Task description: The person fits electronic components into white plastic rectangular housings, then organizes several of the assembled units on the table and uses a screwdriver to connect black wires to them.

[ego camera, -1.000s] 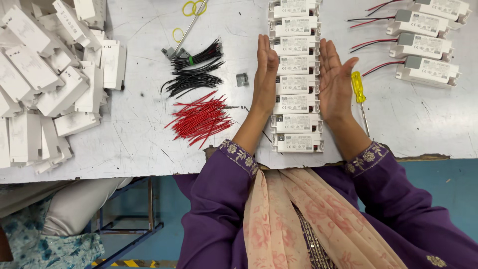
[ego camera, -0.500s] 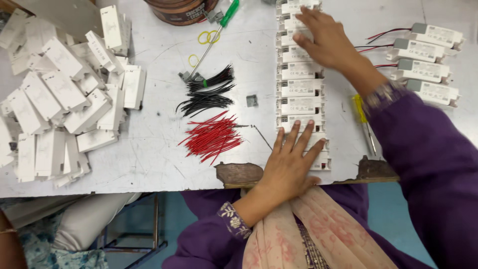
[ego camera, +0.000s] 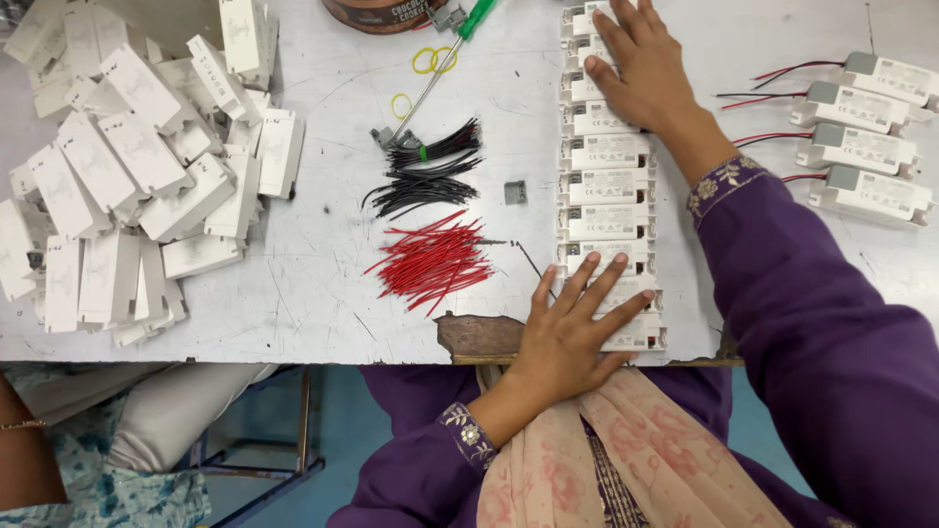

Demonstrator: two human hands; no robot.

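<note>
Nearby: red wires [ego camera: 432,262], black wires [ego camera: 425,176], screwdriver [ego camera: 440,64].

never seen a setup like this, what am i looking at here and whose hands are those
There is no machine here. The picture comes from a camera worn on a person's head, looking down at their own two bare hands over a white worktable.

Down the middle runs a column of white rectangular boxes, laid end to end. The left hand lies flat with spread fingers on the near end of that column; the right hand lies flat on the far end. Neither hand grips anything.

Left of the column lie a bunch of short red wires and bundles of black wires, with a green-handled screwdriver further back. A loose heap of white box shells fills the left side. On the right, four boxes with grey ends and red wires are lined up.
</note>
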